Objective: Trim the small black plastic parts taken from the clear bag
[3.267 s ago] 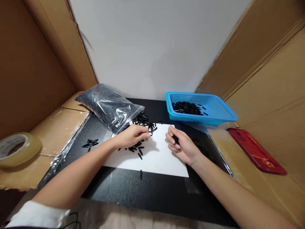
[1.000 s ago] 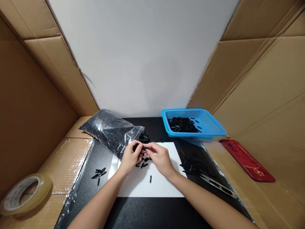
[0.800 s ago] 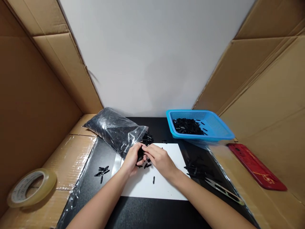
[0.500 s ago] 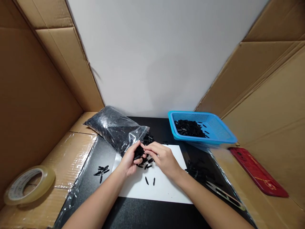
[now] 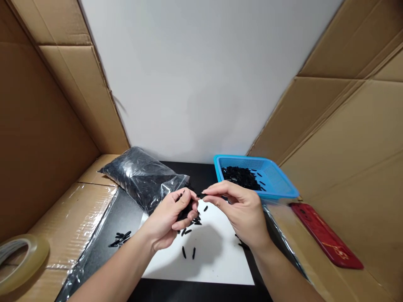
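- Hand, left [image 5: 171, 214]: raised over the paper, fingers curled round a clutch of small black pieces [image 5: 184, 209], thumb pressed across the top.
- Hand, right [image 5: 242, 209]: thumb and forefinger pinched together on one thin black sliver [image 5: 200, 195], just beside the left fingertips; whether it touches them I cannot tell from where I stand.
- Sheet, white [image 5: 226, 270]: flat on the black tabletop [image 5: 176, 290], beneath both hands, darkened by their shadow.
- Loose pair [image 5: 194, 253]: two black slivers lying side by side on the sheet, apart from each other; more lie under and behind the left hand, partly hidden by it.
- Small heap [image 5: 119, 239]: black slivers on the tabletop, left of the sheet.
- Plastic bag [image 5: 141, 178]: clear, bulging with dark contents, lying slantwise behind the left hand.
- Basket, blue [image 5: 280, 194]: behind the right hand, slivers piled in its left part, a few strewn to the right of the pile.
- Tape roll [image 5: 39, 262]: lying on cardboard [image 5: 67, 235] at the left, cut off by the edge of view.
- Phone-like slab, red [image 5: 327, 235]: on cardboard at the right, well apart from the hands.
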`<state>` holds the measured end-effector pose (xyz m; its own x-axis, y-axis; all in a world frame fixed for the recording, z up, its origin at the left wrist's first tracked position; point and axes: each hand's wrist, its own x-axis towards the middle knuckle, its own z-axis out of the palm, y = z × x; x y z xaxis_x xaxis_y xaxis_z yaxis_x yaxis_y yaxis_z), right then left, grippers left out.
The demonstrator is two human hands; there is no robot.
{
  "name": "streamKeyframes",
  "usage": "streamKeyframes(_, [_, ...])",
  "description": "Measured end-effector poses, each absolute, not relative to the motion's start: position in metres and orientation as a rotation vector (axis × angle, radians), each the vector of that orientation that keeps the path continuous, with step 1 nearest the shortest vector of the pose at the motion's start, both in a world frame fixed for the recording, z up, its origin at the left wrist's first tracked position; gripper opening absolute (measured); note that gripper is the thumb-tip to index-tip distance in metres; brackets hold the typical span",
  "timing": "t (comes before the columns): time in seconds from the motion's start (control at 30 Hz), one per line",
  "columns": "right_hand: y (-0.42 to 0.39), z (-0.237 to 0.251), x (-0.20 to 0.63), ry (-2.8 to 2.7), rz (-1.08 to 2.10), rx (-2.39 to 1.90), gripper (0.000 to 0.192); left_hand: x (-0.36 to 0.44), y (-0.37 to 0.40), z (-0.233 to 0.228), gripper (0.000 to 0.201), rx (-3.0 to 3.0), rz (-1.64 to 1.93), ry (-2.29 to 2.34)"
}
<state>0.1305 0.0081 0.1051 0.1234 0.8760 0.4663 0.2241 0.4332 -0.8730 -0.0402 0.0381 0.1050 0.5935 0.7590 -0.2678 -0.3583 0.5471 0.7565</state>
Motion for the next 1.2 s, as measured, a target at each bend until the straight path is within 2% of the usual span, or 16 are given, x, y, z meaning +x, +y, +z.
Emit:
streamKeyframes(0.37, [0.007, 0.106, 0.137, -1.54, 0.401, -0.95, 0.009, -0.039, 0.035, 0.124, 0.035, 0.888, 0.659, 0.722])
streamKeyframes(0.77, [0.007, 0.1, 0.14, -1.616, 0.302, -0.912, 0.012, -0.038, 0.041, 0.119, 0.032, 1.009, 0.655, 0.745])
streamKeyframes(1.0, [0.006, 0.101, 0.141, -1.588, 0.352, -0.916, 0.014, -0.037, 0.04, 0.119, 0.03, 0.975, 0.654, 0.72])
streamKeyframes(1.2, [0.008, 0.098, 0.137, -1.388, 0.673, -0.929, 0.009, -0.038, 0.036, 0.121, 0.029, 0.947, 0.641, 0.68])
